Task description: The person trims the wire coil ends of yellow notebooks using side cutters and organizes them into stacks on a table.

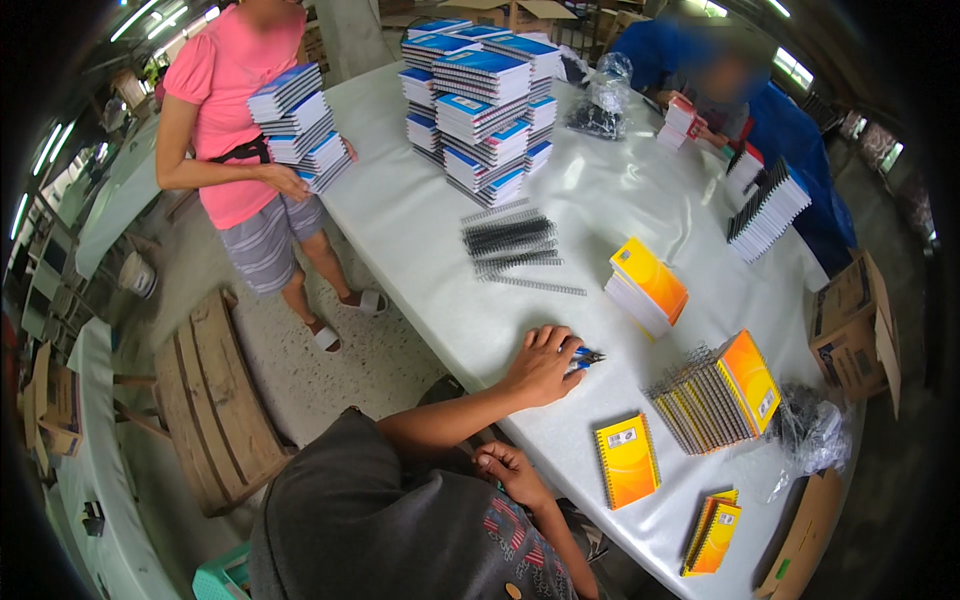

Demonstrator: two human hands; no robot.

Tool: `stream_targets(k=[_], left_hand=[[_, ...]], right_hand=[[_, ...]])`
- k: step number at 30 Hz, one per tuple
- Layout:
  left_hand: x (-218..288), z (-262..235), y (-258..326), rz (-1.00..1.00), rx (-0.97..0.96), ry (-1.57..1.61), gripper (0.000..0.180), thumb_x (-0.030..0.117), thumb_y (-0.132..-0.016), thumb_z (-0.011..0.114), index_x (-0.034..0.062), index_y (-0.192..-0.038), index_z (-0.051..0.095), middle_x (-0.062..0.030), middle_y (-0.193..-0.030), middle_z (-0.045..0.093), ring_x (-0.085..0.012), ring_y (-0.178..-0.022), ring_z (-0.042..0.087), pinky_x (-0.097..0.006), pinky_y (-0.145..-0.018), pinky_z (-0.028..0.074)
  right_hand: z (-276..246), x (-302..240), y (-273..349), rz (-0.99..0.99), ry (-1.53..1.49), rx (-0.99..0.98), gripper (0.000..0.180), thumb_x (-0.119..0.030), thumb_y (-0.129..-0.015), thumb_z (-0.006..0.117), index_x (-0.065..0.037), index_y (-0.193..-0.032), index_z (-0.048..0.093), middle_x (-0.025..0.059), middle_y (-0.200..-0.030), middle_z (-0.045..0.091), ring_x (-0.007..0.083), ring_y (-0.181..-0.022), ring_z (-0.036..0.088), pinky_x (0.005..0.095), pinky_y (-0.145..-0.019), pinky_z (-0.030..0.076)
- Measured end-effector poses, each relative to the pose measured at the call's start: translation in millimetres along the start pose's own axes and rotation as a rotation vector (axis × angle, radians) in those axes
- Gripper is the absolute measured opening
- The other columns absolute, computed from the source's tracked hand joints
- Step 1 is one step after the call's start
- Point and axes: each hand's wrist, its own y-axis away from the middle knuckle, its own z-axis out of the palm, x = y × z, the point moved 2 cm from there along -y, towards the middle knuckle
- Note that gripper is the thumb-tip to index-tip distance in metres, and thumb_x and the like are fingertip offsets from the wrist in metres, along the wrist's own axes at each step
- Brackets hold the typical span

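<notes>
My left hand (545,366) lies on the grey-covered table with its fingers curled over a pair of blue-handled pliers (592,356), whose dark jaws point right. Below the table's front edge, close to my body, my right hand (512,474) has its fingers bent in; what it holds, if anything, is hidden. To the right of the pliers stands a row of spiral-bound notebooks (752,385) with yellow-orange covers. A single yellow notebook (627,460) lies nearer me. Beyond my left hand is a pile of loose black spiral coils (510,240).
Blue-covered notebooks (485,95) form a tall stack at the far end. A standing person (235,100) carries more at left; another sits far right. Also around are an unbound yellow stack (648,285), small yellow notebooks (713,535), a cardboard box (850,325) and a wooden bench (220,400).
</notes>
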Motion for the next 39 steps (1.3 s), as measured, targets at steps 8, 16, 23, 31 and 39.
stream_targets(k=[8,16,23,31,39], left_hand=[[2,-1,-1,0.000,-0.009,0.012,0.043,0.032,-0.083,0.065,0.0081,-0.117,0.053,-0.0118,-0.116,0.046,-0.0307,-0.109,0.042,-0.044,-0.091,0.033],[-1,-1,0,-0.002,-0.001,0.012,0.043,0.032,-0.083,0.065,0.0082,-0.116,0.053,-0.0117,-0.116,0.046,-0.0308,-0.109,0.042,-0.044,-0.091,0.033],[5,3,-6,0.020,0.016,0.020,0.043,0.032,-0.083,0.065,0.0083,-0.116,0.053,-0.0115,-0.115,0.046,-0.0308,-0.109,0.042,-0.044,-0.091,0.033],[-3,-1,3,-0.012,0.006,-0.002,0.042,0.032,-0.082,0.065,0.0081,-0.115,0.053,-0.0116,-0.115,0.046,-0.0305,-0.109,0.042,-0.044,-0.091,0.033],[6,3,-4,0.028,0.033,0.043,0.042,0.032,-0.083,0.066,0.0079,-0.115,0.053,-0.0117,-0.115,0.047,-0.0310,-0.107,0.043,-0.043,-0.091,0.034]], right_hand=[[-43,104,38,0.114,0.178,0.214,0.018,-0.020,-0.093,0.061,-0.003,-0.097,0.060,0.0014,-0.087,0.060,0.0118,-0.083,0.055,0.0268,-0.078,0.044],[-67,171,55,-0.123,1.113,0.276,0.019,-0.023,-0.089,0.062,-0.005,-0.095,0.062,0.0099,-0.086,0.062,0.0232,-0.080,0.059,0.0357,-0.075,0.048],[-126,264,57,0.001,0.750,0.297,0.017,-0.022,-0.088,0.061,-0.007,-0.096,0.063,0.0124,-0.080,0.061,0.0253,-0.074,0.058,0.0385,-0.070,0.048],[-111,235,56,0.110,-0.179,0.644,0.013,-0.019,-0.089,0.064,-0.009,-0.097,0.060,0.0009,-0.074,0.053,0.0146,-0.067,0.053,0.0340,-0.060,0.045],[-140,255,49,0.041,0.466,0.618,0.018,-0.020,-0.090,0.062,-0.006,-0.101,0.061,0.0069,-0.080,0.058,0.0176,-0.075,0.056,0.0362,-0.065,0.047]])
